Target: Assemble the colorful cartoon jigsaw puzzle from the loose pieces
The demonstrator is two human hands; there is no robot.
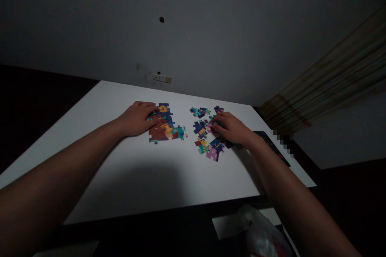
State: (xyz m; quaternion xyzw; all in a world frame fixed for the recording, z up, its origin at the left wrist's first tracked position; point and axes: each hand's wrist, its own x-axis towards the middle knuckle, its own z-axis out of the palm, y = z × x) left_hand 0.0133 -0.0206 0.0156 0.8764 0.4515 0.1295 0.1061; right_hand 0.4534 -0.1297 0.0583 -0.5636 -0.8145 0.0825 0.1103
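On the white table, my left hand [137, 118] lies flat at the left edge of a joined section of jigsaw puzzle [163, 126]. Its fingers are stretched out over the section, which shows brown, dark blue and teal artwork. To the right, my right hand [230, 126] is among loose puzzle pieces, with thumb and fingers closing on a pinkish puzzle piece [208, 127] that they partly hide. Several pieces surround it, including a purple puzzle piece [212, 152] nearer me and a teal puzzle piece [195, 111] farther back. Other pieces are partly hidden under my right hand.
A dark flat device [273, 148] lies by the right edge of the white table [135, 168], partly behind my right forearm. Wall sockets [162, 78] sit just past the far edge. A curtain [325, 72] hangs at right. Below the near edge is a plastic bag [262, 233].
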